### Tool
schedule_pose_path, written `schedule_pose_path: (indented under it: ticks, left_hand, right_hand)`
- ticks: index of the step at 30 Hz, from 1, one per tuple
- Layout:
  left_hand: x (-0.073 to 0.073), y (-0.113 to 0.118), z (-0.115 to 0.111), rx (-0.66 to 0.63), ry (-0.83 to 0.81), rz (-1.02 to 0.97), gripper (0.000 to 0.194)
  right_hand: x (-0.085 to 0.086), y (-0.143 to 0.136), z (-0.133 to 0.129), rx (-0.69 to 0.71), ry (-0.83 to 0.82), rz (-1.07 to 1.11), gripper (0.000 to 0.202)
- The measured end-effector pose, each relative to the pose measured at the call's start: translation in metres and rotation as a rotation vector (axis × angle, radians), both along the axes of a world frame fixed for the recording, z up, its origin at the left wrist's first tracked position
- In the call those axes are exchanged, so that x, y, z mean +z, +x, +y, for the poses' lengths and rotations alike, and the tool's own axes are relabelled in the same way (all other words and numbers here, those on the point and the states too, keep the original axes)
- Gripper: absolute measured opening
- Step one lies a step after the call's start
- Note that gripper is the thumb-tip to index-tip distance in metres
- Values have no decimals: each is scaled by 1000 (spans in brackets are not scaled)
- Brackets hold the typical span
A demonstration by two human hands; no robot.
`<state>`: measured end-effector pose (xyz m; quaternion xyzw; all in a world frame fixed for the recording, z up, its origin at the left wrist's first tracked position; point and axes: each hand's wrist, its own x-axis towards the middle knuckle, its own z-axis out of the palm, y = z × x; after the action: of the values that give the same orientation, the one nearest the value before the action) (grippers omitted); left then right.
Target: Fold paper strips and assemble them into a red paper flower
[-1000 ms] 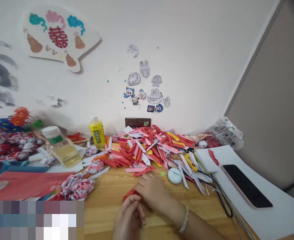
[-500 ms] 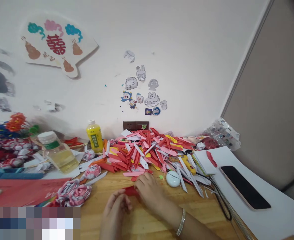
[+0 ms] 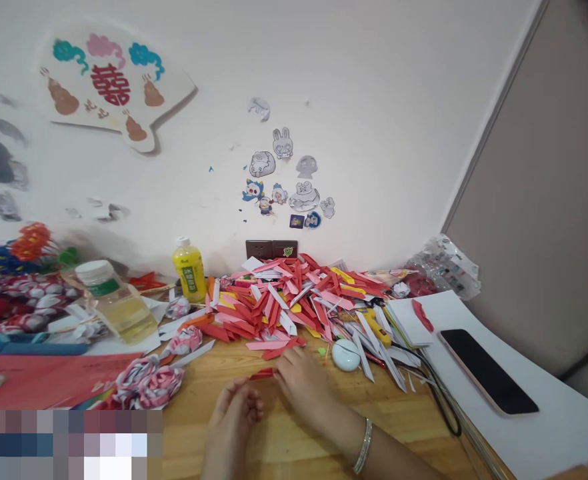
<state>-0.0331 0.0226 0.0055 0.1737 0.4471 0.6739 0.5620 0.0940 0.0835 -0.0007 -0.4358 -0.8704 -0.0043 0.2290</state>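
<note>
My left hand (image 3: 233, 417) and my right hand (image 3: 307, 390) rest low on the wooden table (image 3: 294, 453), both on a small piece of red paper (image 3: 263, 375) that lies flat between them. My right fingers press its right end; my left fingertips are at its left side. A silver bracelet (image 3: 363, 445) sits on my right wrist. Just beyond my hands lies a large heap of folded red, pink, white and yellow paper strips (image 3: 294, 303).
A yellow bottle (image 3: 189, 270) and a clear jar of pale liquid (image 3: 117, 303) stand left of the heap. Paper roses (image 3: 149, 383) and a red sheet (image 3: 49, 377) lie left. A white oval case (image 3: 347, 355), a black cable (image 3: 441, 400) and a phone (image 3: 489, 370) on white board are right.
My left hand has shifted left and lowered, and the red paper now lies flatter and narrower under my fingers. The view has drifted slightly.
</note>
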Motion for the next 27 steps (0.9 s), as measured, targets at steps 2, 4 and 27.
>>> schedule_pose_path:
  ticks: [2,4,27]
  left_hand:
    - [2,2,0,-54,-24,-20,32]
    - [6,5,-1,-123,-50,-33,33]
    - [5,8,0,-124,27,-140,26]
  right_hand:
    - [4,-1,-3,-23,22,84,10]
    - [9,-2,-9,-2,44,144,10]
    - [21,-6,-28,275,55,339,15]
